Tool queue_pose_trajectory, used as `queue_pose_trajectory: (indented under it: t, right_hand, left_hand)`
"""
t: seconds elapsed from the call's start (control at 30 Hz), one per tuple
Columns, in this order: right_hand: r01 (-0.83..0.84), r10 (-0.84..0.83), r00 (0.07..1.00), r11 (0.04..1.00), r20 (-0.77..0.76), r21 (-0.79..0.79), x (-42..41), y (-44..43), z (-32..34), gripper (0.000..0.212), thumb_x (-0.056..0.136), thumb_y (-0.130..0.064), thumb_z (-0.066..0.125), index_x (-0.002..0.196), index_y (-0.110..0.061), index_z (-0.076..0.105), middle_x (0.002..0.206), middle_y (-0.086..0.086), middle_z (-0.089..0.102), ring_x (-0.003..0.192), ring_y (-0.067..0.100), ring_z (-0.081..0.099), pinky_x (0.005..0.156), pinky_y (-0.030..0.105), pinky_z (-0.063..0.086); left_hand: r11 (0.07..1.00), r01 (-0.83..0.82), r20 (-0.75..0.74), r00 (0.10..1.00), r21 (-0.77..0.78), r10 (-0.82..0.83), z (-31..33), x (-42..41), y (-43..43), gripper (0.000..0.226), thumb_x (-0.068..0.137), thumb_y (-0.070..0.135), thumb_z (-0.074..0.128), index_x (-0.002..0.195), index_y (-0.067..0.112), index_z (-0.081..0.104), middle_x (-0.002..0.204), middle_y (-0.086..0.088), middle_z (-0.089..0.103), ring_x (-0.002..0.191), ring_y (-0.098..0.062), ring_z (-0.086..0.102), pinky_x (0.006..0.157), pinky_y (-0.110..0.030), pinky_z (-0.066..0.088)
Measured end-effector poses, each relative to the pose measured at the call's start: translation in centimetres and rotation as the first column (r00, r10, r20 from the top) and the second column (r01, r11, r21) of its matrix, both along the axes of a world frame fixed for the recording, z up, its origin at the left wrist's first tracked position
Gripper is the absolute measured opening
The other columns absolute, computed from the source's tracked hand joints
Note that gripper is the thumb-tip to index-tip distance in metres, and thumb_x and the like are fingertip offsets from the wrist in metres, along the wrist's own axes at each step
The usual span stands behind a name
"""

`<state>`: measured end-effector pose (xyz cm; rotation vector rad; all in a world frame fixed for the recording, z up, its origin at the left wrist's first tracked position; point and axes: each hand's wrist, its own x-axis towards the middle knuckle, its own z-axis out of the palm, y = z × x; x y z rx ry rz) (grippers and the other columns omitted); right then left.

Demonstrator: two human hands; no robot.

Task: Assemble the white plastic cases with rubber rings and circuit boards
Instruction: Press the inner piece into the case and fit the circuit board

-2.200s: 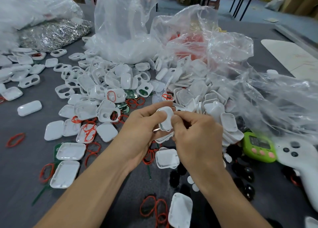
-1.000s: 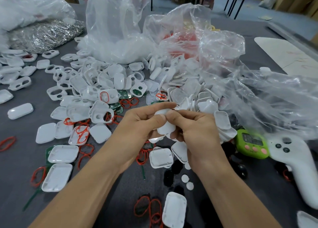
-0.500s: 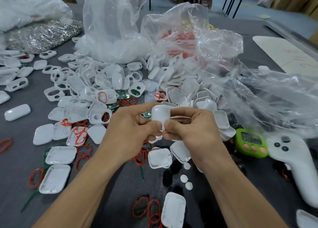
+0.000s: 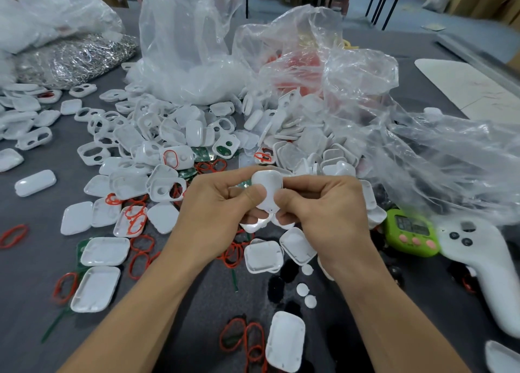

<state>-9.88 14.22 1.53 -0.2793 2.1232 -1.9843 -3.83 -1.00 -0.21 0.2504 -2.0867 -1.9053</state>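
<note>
White case [image 4: 267, 183], long axis 12-to-6, pinched between your left hand [image 4: 213, 212] at 9, right hand [image 4: 323, 215] at 3.

Left hand [image 4: 213, 206] and right hand [image 4: 323, 212] pinch one white case [image 4: 267, 188] above the table [image 4: 33, 282].

Assembly line close-up: the white case [image 4: 267, 188], two seconds ago half hidden under both thumbs, now stands upright and exposed between the left hand [image 4: 211, 215] and the right hand [image 4: 326, 218]; the thumbs have slid down from its top to pinch its lower edges, and the hands have drawn slightly apart
</note>
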Motion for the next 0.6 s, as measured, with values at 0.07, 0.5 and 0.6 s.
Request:
queue_pose_trajectory:
  t: [0.07,0.5,0.6]
  right_hand:
    - [0.046,-0.032,0.989,0.994,-0.144,0.097,0.2,0.1,-0.1,0.025,0.081,-0.002,0.081,0.084,-0.027,0.081,0.064,-0.003,0.075,0.05,0.01,0.067,0.055,0.019,0.054]
    - [-0.024,0.063,0.928,0.994,-0.367,0.109,0.5,0.1,-0.2,0.023,0.083,-0.008,0.081,0.101,-0.022,0.083,0.088,-0.019,0.078,0.083,0.0,0.075,0.078,0.018,0.059]
    - [-0.022,0.053,0.931,0.996,-0.36,0.09,0.8,0.2,-0.1,0.021,0.082,-0.014,0.08,0.099,-0.026,0.083,0.084,-0.02,0.078,0.079,0.003,0.076,0.074,0.022,0.061]
  left_hand:
    - [0.994,-0.061,-0.026,0.998,-0.093,0.059,-0.1,0.1,0.1,0.031,0.085,0.027,0.074,0.103,0.052,0.078,0.076,-0.007,0.078,0.074,-0.019,0.076,0.067,-0.034,0.062]
    - [0.982,-0.186,-0.157,0.969,0.045,0.191,0.7,0.2,0.7,0.031,0.081,0.007,0.083,0.094,0.035,0.083,0.08,0.0,0.08,0.075,-0.009,0.074,0.072,-0.02,0.058]
    - [0.983,-0.162,-0.187,0.966,0.084,0.176,0.9,0.3,0.9,0.025,0.08,0.007,0.082,0.092,0.029,0.084,0.086,0.004,0.08,0.081,-0.011,0.078,0.071,-0.017,0.058]
